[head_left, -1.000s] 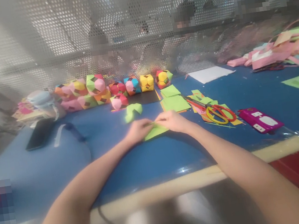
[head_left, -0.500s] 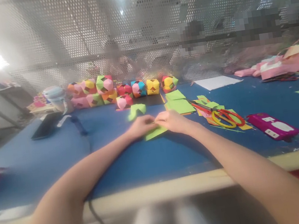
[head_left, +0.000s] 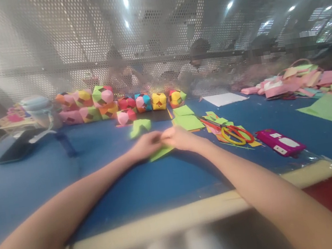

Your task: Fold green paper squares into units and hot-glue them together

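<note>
A small sheet of green paper [head_left: 161, 153] lies under my fingers, partly hidden by both hands. My left hand [head_left: 146, 145] is closed on its upper left side. From the other side my right hand [head_left: 177, 137] pinches the same paper, and the fingertips of the two hands meet. Just behind them sits a folded light-green paper piece [head_left: 140, 127], blurred. A stack of green paper squares [head_left: 186, 120] lies beyond my right hand. Scissors with red and yellow handles [head_left: 234, 134] rest on paper scraps to the right.
Several coloured folded-paper balls [head_left: 103, 95] line the back. A purple case [head_left: 281, 142] lies right of the scissors. At the left are a dark phone-like slab [head_left: 17, 146] and a pale blue fan-like object [head_left: 37, 106]. Pink paper strips [head_left: 290, 82] pile up at the far right.
The view has turned a little to the right, so everything sits further left in the picture. Both hands stay together on the green paper, which keeps nearly the same shape.
</note>
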The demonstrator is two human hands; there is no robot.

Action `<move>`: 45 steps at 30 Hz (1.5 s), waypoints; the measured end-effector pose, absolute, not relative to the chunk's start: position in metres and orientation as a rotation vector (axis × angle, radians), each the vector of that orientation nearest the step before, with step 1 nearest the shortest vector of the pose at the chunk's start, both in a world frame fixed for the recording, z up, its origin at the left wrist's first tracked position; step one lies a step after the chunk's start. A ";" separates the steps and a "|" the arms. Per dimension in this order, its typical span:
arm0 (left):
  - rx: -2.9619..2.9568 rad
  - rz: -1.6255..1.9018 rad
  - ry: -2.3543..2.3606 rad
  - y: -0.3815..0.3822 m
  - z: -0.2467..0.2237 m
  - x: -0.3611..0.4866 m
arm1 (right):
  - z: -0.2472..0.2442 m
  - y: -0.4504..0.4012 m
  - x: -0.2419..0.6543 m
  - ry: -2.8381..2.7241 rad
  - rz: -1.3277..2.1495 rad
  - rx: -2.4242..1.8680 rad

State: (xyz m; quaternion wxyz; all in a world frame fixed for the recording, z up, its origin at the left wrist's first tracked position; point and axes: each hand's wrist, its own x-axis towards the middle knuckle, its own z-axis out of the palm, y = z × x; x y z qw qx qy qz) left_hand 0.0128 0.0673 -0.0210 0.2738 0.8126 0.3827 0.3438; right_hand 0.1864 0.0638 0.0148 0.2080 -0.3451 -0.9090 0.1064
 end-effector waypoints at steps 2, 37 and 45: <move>2.194 0.916 1.044 0.067 -0.022 0.012 | 0.015 0.063 0.186 -2.519 0.323 -0.963; 1.721 1.266 1.515 0.043 -0.016 0.031 | -0.012 0.045 0.168 -1.577 0.759 -1.129; 1.623 1.304 1.590 0.042 -0.018 0.031 | -0.016 0.045 0.166 -1.595 0.818 -1.070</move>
